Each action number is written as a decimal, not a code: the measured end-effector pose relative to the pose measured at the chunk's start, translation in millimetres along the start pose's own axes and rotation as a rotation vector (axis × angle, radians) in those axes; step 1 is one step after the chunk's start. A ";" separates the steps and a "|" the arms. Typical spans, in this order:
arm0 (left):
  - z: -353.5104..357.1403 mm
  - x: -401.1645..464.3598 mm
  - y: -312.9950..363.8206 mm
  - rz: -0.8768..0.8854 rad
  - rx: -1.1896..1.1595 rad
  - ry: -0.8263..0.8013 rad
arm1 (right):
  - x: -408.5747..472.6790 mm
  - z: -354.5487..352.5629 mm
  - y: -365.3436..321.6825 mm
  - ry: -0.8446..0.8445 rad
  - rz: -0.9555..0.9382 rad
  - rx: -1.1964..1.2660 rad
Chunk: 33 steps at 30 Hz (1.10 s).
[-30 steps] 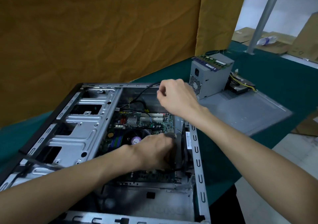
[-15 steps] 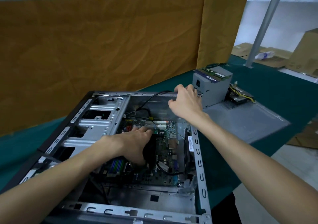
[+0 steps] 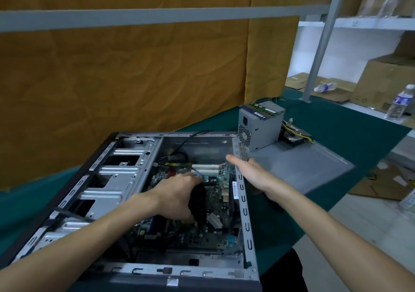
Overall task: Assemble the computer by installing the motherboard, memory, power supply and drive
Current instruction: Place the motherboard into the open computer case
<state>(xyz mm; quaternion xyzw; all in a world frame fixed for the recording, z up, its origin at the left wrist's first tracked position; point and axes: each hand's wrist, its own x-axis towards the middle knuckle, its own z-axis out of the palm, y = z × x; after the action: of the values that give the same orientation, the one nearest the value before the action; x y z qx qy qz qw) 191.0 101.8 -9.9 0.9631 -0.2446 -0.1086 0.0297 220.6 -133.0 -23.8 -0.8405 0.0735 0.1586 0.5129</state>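
The open computer case (image 3: 246, 215) lies on its side on the green table. The green motherboard (image 3: 215, 193) sits inside it. My left hand (image 3: 177, 195) reaches into the case and grips the black CPU cooler (image 3: 198, 204) on the board. My right hand (image 3: 251, 175) rests against the case's rear wall with thumb and fingers straight, holding nothing. The grey power supply (image 3: 260, 130) stands outside the case on the loose side panel (image 3: 303, 168), with memory sticks (image 3: 262, 110) lying on top of it. Behind it lies the drive (image 3: 296, 138).
A black cable (image 3: 190, 138) runs over the case's far rim into the interior. The metal drive cage (image 3: 112, 179) fills the case's left half. Water bottles (image 3: 398, 103) and cardboard boxes (image 3: 386, 76) stand at the right beyond the table. An ochre curtain hangs behind.
My right hand has left the case's far rim and come back to the rear wall, fingers now straight. My left hand stays on the cooler. The view has tilted upward.
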 end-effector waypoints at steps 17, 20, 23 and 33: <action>2.0 10.9 3.2 -0.004 0.019 -0.078 | 9.0 8.5 10.4 0.059 -0.010 0.131; 0.6 8.2 2.8 0.009 0.008 -0.020 | 11.5 10.7 12.8 0.063 -0.024 0.171; 0.0 7.7 6.4 0.008 0.015 0.007 | 9.8 11.7 13.6 0.067 -0.047 0.186; 13.5 7.7 2.2 -0.026 0.010 -0.002 | 1.1 11.5 8.9 0.072 -0.046 0.162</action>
<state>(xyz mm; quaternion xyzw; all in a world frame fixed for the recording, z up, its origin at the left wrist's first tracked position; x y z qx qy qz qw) 193.5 96.1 -24.3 0.9662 -0.2326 -0.1089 0.0234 216.9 -127.0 -36.5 -0.8029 0.0849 0.1100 0.5796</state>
